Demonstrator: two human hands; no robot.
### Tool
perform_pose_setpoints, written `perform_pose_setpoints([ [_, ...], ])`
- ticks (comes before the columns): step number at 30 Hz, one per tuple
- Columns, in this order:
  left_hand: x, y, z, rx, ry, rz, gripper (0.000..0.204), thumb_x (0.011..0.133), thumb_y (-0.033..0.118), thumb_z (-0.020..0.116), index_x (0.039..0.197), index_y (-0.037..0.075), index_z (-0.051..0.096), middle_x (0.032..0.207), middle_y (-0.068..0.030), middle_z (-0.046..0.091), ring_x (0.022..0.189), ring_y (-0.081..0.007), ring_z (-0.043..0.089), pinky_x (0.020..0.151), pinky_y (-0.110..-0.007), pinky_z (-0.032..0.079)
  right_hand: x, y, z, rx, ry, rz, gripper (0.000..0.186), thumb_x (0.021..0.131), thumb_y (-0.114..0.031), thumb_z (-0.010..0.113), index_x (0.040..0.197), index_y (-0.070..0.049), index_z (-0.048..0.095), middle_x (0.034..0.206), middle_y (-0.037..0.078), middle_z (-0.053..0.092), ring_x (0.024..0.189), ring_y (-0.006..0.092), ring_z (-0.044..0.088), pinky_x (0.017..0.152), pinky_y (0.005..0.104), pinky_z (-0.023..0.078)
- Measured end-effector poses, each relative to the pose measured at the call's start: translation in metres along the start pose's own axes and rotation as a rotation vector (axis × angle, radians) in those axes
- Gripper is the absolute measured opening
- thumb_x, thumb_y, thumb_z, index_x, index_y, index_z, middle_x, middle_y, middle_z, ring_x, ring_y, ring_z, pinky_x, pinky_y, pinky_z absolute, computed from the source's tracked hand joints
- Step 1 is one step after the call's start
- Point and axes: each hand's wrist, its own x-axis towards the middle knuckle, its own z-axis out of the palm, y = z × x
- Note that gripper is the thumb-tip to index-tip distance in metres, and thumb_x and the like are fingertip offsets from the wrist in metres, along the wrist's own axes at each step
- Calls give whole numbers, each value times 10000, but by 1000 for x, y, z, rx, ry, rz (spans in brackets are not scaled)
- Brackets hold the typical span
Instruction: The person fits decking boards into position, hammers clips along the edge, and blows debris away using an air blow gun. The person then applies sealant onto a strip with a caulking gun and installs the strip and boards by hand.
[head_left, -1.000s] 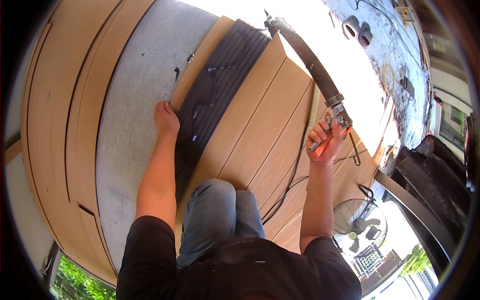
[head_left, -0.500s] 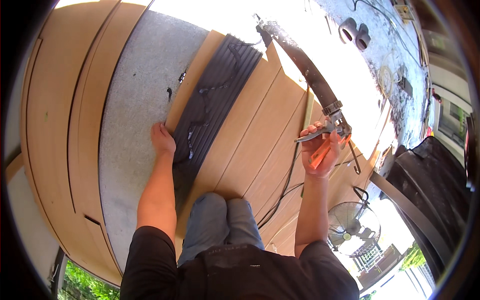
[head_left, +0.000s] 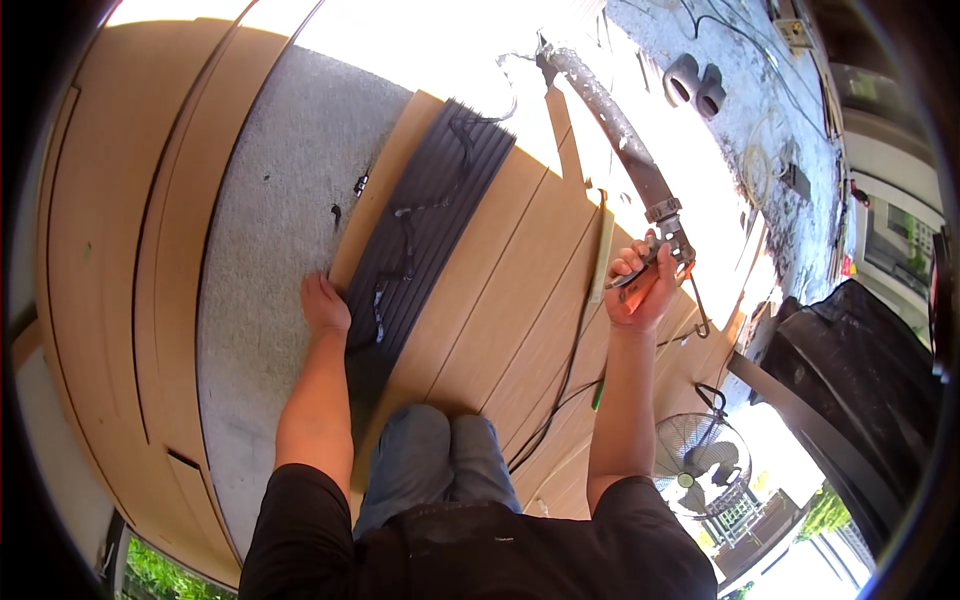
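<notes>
My right hand (head_left: 640, 290) is closed around the orange handle and grey trigger of a caulking gun (head_left: 628, 150). The long dark barrel points away from me, with its tip over the far end of a grooved plank. A thin hooked metal rod sticks out at the gun's back. The dark grooved face of the plank (head_left: 430, 230) is up, and a wavy line of dark glossy adhesive (head_left: 408, 245) lies along it. My left hand (head_left: 325, 305) holds the plank's left edge low down, its fingers together and partly hidden. Sun glare washes out the area around the tip.
Tan wood-look boards (head_left: 500, 290) lie under and right of the plank; my knees rest on them. Bare grey concrete (head_left: 270, 200) is on the left, beside stacked boards (head_left: 100, 250). A black cable (head_left: 565, 400), a fan (head_left: 700, 465), black sheeting (head_left: 840, 360) and sandals (head_left: 695, 85) are to the right.
The fingers of my right hand have drawn the trigger nearer the orange handle. The view has shifted slightly, and the gun tilts a little differently. My left hand stays at the plank's edge.
</notes>
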Motion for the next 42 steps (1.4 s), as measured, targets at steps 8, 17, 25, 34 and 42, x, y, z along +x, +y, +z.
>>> perform_pose_setpoints([
  [8,0,-9,-1,-44,1,-20,184,1029,124,494,1057,-1,626,1035,-236,621,979,-469,584,853,-539,479,50,-7,21,-106,109,-51,257,1068,-303,567,1185,-74,585,833,1,550,657,108,488,572,267,410],
  [17,0,-3,1,-17,-8,-37,210,1051,148,467,1042,0,616,1033,-232,618,979,-466,581,861,-522,476,58,-19,5,-21,26,-56,287,1050,-297,606,1213,-64,569,871,12,576,702,127,534,651,293,464],
  [25,0,-3,-1,-14,10,0,176,1042,150,493,1019,13,600,1001,-240,601,933,-479,573,819,-547,473,67,-14,57,-174,13,-232,347,1053,-308,568,1288,-54,540,1138,102,601,1072,279,623,1060,582,480],
  [34,-4,-4,-3,4,-10,-56,179,1046,161,492,1030,24,606,1017,-231,609,943,-471,589,821,-543,490,120,-13,71,-194,-68,-161,256,1061,-299,507,966,-62,516,951,91,573,842,229,538,822,414,419],
  [42,-2,-2,-1,11,-44,-63,180,1051,165,483,1051,28,600,1042,-229,607,949,-466,592,827,-535,491,213,-34,56,-58,-244,-121,239,1060,-276,469,1097,-51,541,869,95,542,772,228,522,679,381,445],
])
